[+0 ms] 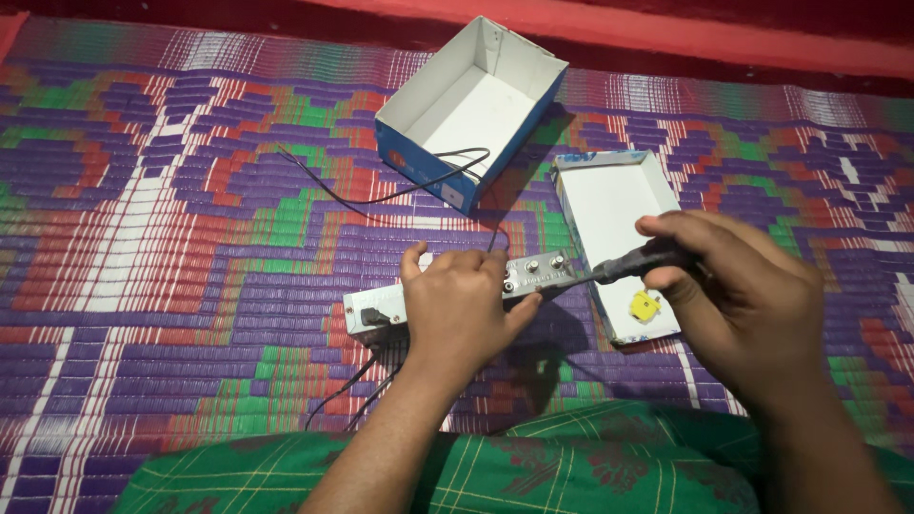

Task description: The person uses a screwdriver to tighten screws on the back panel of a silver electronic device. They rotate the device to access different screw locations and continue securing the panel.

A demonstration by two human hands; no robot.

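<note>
R hand (pixel 738 286) is wrapped tight around a dark screwdriver (pixel 640 262), fingers curled on the handle, tip aimed at the end face of a small silver unit (pixel 519 278). L hand (pixel 457 303) lies flat on top of the unit w/ fingers pressed down over it, thumb at the near edge, pinning it to the mat (pixel 171 238). The unit sits on the mat just in front of the knees, jacks showing along its rear edge; a black cable (pixel 381 195) runs from it over the mat and across the rim of the box.

To do this well, I'd judge: keep the shaft in line w/ the screw, push in firmly, keep L hand's weight on so the unit doesn't skid.

Edges/room: box lid (pixel 609 205) lies just beside R hand, a small yellow part (pixel 645 306) inside it near the knuckles, easy to knock. Open box (pixel 447 176) stands farther back. Left of the unit the mat is free; green cloth (pixel 590 466) over the lap crowds the near side.
</note>
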